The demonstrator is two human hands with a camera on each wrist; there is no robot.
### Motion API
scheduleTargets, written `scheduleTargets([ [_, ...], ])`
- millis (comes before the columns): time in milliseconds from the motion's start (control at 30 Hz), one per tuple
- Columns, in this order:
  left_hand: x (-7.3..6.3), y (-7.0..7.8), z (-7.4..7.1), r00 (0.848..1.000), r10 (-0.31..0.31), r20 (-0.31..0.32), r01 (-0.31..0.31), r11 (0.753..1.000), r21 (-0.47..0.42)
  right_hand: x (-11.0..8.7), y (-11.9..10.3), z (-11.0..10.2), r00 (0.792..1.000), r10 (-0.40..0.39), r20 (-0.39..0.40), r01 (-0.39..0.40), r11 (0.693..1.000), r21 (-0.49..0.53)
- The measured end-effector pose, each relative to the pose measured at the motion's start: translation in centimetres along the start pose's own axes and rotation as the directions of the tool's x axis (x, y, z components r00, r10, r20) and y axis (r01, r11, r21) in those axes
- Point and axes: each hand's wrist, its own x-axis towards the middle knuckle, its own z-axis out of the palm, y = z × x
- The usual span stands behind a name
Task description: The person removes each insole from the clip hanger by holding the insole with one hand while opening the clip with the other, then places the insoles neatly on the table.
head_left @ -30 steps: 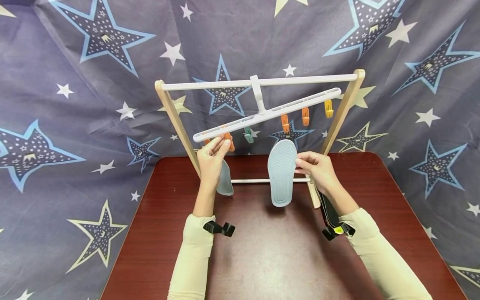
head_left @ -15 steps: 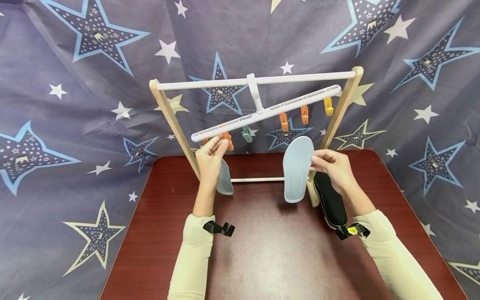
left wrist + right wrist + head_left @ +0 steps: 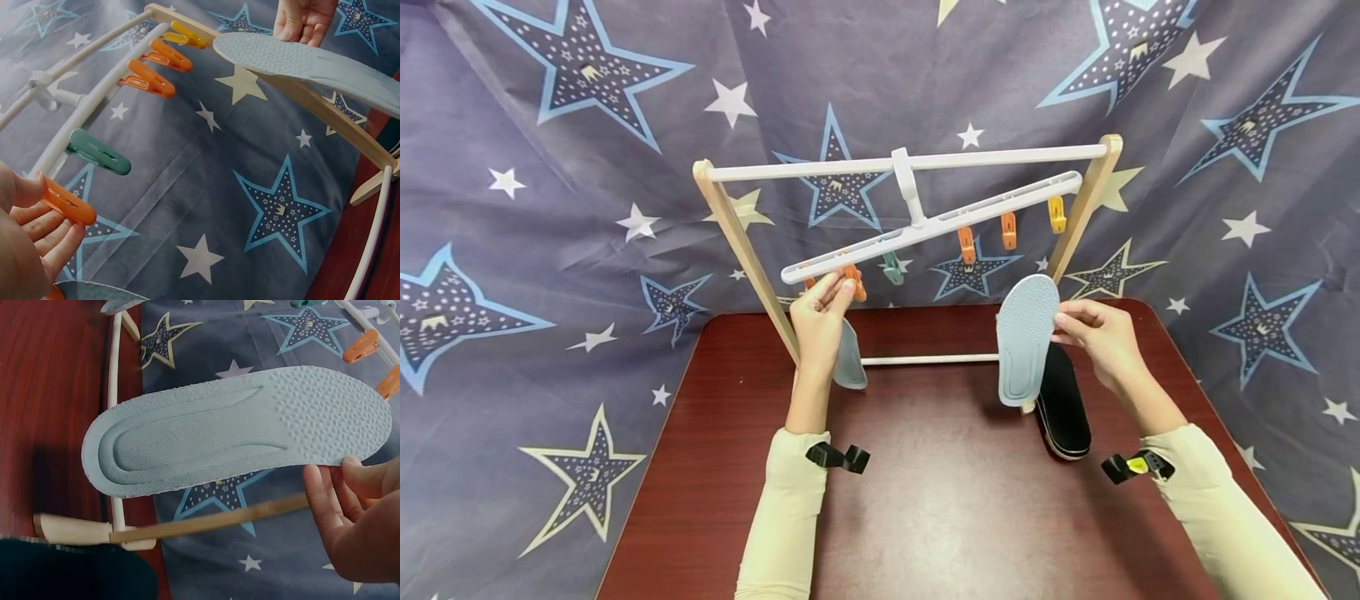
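My left hand point(image 3: 818, 323) pinches an orange clip point(image 3: 70, 201) near the lowered left end of a white hanger point(image 3: 880, 244). A pale blue insole point(image 3: 1028, 337) is held upright at its right edge between the thumb and fingers of my right hand point(image 3: 1099, 342). In the right wrist view its dimpled end lies by the fingertips. A second pale blue insole point(image 3: 850, 358) hangs below the hanger's left end, partly behind my left hand. More clips hang along the hanger: a green clip point(image 3: 892, 268), two orange ones and a yellow clip point(image 3: 1057, 214).
The hanger hooks over the white top bar point(image 3: 1000, 157) of a wooden-legged stand point(image 3: 748, 250), tilted with its right end high. A black-topped shoe or sole point(image 3: 1063, 404) lies by the stand's right foot on the red-brown table point(image 3: 925, 500). A star-patterned cloth point(image 3: 587, 292) hangs behind.
My right hand has carried the insole to the right, from the middle of the stand to its right leg, uncovering the black-topped object. My left hand stays on the orange clip.
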Motion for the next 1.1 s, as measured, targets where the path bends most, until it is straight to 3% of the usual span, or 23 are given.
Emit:
scheduleTargets([
  [300,-0.1,-0.2,0.1,1.0,-0.013,-0.01,0.013,1.0,0.013,-0.6,-0.2,-2.1,1.0,0.027,-0.013,-0.027,0.999,0.022],
  [533,-0.2,-0.3,0.1,0.999,-0.036,-0.011,0.036,0.999,0.006,-1.4,-0.5,-3.7,0.997,0.06,-0.048,-0.061,0.998,-0.025],
  [1100,0.3,-0.7,0.4,1.0,-0.008,-0.014,0.008,1.0,0.0,-2.1,0.5,-6.3,0.983,0.146,-0.107,-0.159,0.979,-0.127],
])
